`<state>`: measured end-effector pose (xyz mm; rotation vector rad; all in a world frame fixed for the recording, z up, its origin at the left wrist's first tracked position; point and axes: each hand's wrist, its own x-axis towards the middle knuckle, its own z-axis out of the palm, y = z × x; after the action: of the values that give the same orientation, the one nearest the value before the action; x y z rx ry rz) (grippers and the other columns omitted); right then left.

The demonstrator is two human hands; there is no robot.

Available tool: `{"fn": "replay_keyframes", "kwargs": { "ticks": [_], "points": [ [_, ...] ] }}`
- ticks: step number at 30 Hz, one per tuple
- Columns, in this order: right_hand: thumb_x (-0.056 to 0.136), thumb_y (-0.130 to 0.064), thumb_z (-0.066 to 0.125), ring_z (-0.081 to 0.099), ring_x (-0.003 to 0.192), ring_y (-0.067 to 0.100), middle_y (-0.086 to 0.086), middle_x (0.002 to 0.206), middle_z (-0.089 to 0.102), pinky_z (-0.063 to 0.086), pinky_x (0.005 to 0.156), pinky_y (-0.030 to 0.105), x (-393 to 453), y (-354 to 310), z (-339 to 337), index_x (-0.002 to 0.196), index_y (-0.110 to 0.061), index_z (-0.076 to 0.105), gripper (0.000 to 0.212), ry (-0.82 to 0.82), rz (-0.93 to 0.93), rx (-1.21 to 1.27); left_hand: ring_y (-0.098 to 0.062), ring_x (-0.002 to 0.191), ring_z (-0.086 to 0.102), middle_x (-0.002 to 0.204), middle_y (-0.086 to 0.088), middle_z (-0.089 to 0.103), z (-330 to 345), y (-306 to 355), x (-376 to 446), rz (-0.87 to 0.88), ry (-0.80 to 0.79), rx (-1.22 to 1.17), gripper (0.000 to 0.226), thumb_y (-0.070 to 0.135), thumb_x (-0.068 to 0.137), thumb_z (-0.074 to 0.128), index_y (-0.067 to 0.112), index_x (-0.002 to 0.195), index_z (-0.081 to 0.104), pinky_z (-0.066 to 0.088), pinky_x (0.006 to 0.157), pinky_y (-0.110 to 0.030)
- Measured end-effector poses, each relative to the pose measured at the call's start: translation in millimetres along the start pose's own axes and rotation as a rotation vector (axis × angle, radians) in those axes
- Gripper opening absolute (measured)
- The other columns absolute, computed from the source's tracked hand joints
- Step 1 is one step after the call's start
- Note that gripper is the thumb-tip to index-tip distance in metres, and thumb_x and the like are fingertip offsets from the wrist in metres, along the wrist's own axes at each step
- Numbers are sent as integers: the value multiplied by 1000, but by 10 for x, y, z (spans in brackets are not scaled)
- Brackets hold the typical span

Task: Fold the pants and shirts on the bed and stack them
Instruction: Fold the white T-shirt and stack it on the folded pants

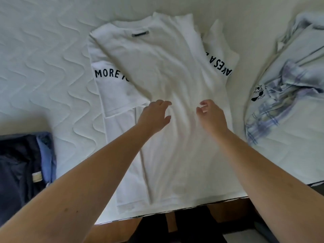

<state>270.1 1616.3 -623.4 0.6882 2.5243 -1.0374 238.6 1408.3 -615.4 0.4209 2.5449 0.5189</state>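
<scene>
Bed edge [184,210], nearest: the white quilted mattress ends over a wooden frame and dark floor.

Dark navy garment [19,172], near left: lying on the bed with a light blue piece [46,155] along its right side and a small pale label showing.

White T-shirt [168,81], centre: spread flat on the bed, collar end far, hem at the bed edge. Both sides are folded in over the middle; black lettering reading "MORE" shows on the left fold, and partly hidden letters on the right.

Left hand [154,116]: over the shirt's middle, fingers loosely extended, gripping nothing; whether it touches the cloth cannot be told.

Right hand [210,114]: just beside the left, apart from it, fingers lightly curled downward, holding nothing visible.

Pale blue plaid garment [284,88], right: unfolded and rumpled on the bed, with a small black printed figure on it.

Quilted mattress cover [43,58], far left: wavy stitched pattern.
</scene>
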Motion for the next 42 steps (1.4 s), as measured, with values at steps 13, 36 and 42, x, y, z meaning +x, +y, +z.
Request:
{"fn": "replay_keyframes", "kwargs": {
  "ticks": [13, 36, 42],
  "points": [
    [92, -32, 61, 55, 114, 25, 4, 123, 54, 45, 85, 28, 1379, 4, -651, 145, -13, 33, 64, 225, 203, 380, -24, 151, -7, 163, -1, -16, -138, 291, 1393, 40, -72, 264, 91, 58, 91, 53, 30, 156, -4, 9, 121, -46],
    [86, -24, 69, 53, 64, 0, -9, 75, 59, 33, 40, 5, 1778, 375, -1101, 96, -12, 62, 17, 239, 305, 476, -30, 130, 41, 142, -12, 40, -582, 954, 2694, 162, 283, 65, 50, 28, 93, 60, 13, 138, 44, 36, 106, -42],
    [83, -22, 74, 64, 85, 4, -10, 99, 65, 50, 65, 17, 1711, 392, -1107, 116, -24, 55, 38, 60, 226, 625, -26, 138, 37, 146, -6, 44, -631, 1428, 3170, 236, 33, 293, 50, 41, 99, 48, 21, 144, 41, 21, 114, -40]
  ]
}}
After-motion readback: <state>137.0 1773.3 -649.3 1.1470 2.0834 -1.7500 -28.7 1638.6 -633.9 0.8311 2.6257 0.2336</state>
